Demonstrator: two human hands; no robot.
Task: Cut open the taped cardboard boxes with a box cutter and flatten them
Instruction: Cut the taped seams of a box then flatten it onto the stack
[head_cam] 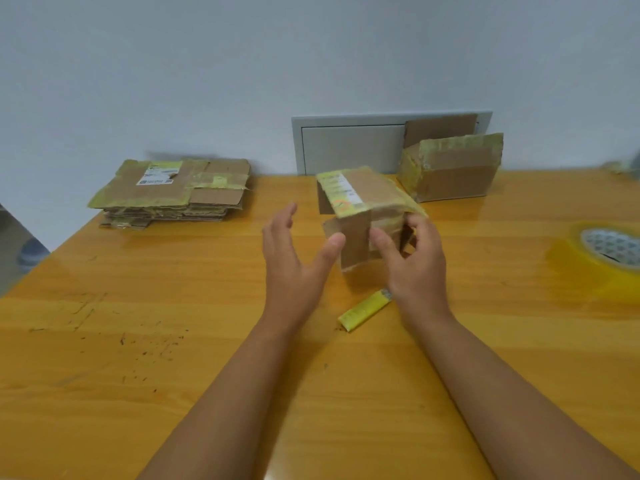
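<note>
A small cardboard box (363,202) with yellow-green tape and loose flaps hangs above the middle of the orange table (173,341). My right hand (415,258) grips its right side, thumb on the front flap and fingers curled behind. My left hand (294,251) is spread with straight fingers just left of the box, its thumb tip touching the front flap. The yellow box cutter (365,310) lies on the table below my right wrist. Another taped box (453,171) stands upright at the back right.
A stack of flattened boxes (173,192) lies at the back left of the table. A roll of clear yellowish tape (602,258) sits at the right edge. A grey wall panel (349,147) is behind the table.
</note>
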